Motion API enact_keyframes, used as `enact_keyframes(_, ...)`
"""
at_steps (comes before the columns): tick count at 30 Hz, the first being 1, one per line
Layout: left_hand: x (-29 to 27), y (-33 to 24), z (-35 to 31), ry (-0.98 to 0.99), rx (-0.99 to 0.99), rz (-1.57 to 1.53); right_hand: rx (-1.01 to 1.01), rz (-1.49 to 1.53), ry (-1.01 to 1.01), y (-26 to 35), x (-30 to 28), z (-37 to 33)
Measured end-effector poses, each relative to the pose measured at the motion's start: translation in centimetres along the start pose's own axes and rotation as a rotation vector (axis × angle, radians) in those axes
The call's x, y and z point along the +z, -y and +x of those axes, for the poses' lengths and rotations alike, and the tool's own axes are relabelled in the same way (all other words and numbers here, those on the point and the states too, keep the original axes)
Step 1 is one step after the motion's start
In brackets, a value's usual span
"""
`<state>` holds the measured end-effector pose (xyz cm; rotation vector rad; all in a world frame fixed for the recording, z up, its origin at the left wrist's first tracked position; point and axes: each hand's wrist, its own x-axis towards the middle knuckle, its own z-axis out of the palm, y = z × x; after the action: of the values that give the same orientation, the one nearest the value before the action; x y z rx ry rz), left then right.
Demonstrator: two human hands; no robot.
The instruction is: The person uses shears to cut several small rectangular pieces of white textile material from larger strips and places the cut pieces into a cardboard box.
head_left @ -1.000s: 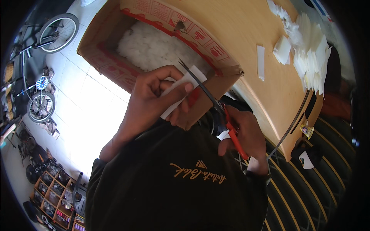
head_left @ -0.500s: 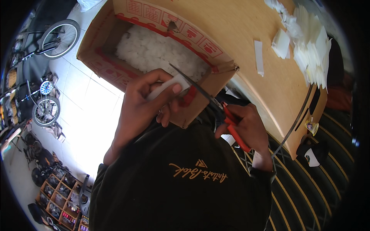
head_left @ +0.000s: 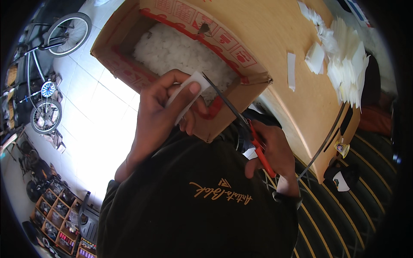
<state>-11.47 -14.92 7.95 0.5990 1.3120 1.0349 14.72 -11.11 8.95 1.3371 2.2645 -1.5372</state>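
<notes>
My left hand (head_left: 157, 105) pinches a white foam-like strip (head_left: 198, 81) between thumb and fingers, above the near side of an open cardboard box (head_left: 228, 109). Small white cut pieces (head_left: 180, 51) fill much of the box floor. My right hand (head_left: 275, 148) is closed round the red handles of scissors (head_left: 263, 157). Their dark blades point up and left, with the tip right beside the strip's upper end. Whether the blades touch the strip I cannot tell. Part of the strip is hidden behind my left fingers.
On the wooden table (head_left: 275, 38) to the right lie a single white strip (head_left: 291, 71) and a fanned pile of white sheets (head_left: 346, 64). A bicycle wheel (head_left: 69, 34) stands at far left on pale tiles. A compartment shelf (head_left: 56, 217) is at lower left.
The scissors have shifted from lying across the strip's end to beside it. My left hand has tilted the strip more upright. The whole view has shifted slightly.
</notes>
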Motion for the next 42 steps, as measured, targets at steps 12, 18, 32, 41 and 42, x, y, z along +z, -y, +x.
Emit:
enact_keyframes(12, 0.3, 0.2, 0.2, -0.039, 0.025, 0.001, 0.029, -0.09, -0.01, 1.2, -0.5, 0.4)
enact_keyframes(18, 0.6, 0.3, 0.3, -0.017, 0.011, -0.053, 0.026, -0.045, -0.045, 0.7, 0.0, 0.2)
enact_keyframes(32, 1.1, 0.1, 0.3, 0.031, -0.028, -0.004, 0.015, -0.133, -0.034, 1.2, -0.2, 0.7)
enact_keyframes(41, 0.7, -0.1, 0.5, 0.055, -0.064, 0.038, 0.039, -0.036, -0.059, 1.3, -0.4, 1.4)
enact_keyframes(42, 0.7, -0.1, 0.5, 0.058, -0.064, 0.045, 0.072, -0.022, -0.062, 1.2, -0.3, 1.4)
